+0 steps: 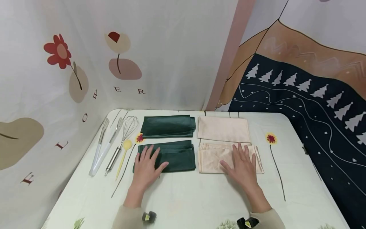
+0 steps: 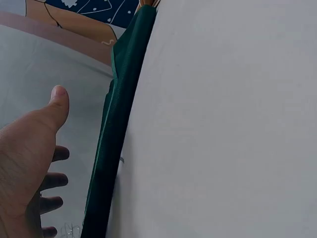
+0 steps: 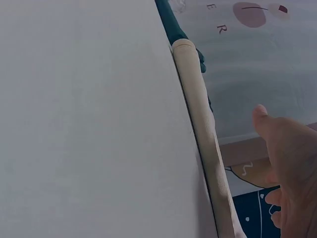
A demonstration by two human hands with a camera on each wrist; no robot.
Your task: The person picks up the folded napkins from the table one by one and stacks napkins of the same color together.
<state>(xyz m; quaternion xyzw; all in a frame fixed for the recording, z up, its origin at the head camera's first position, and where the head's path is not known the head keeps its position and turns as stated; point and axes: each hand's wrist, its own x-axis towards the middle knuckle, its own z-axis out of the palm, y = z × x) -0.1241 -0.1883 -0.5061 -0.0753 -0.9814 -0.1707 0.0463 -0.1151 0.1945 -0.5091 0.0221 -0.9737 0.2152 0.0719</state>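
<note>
My left hand [image 1: 146, 170], fingers spread, is over the near dark green folded cloth [image 1: 180, 159]. In the left wrist view a gap shows between the fingers and that green cloth [image 2: 111, 129]. On the right, my right hand [image 1: 243, 167] is spread the same way over the near cream folded cloth [image 1: 211, 159]. The right wrist view has its thumb apart from the cream cloth [image 3: 195, 99]. Behind these lie another folded green cloth [image 1: 166, 126] and another folded cream cloth [image 1: 223, 128], both flat. Neither hand holds anything.
Left of the cloths lie two fork-tipped utensils with pale handles, one outer [image 1: 100, 143] and one inner [image 1: 110, 148], a wire whisk [image 1: 118, 156] and a yellow spoon [image 1: 127, 145]. A white flower-printed cloth [image 1: 186, 203] covers the table. Printed curtains [image 1: 171, 63] stand behind.
</note>
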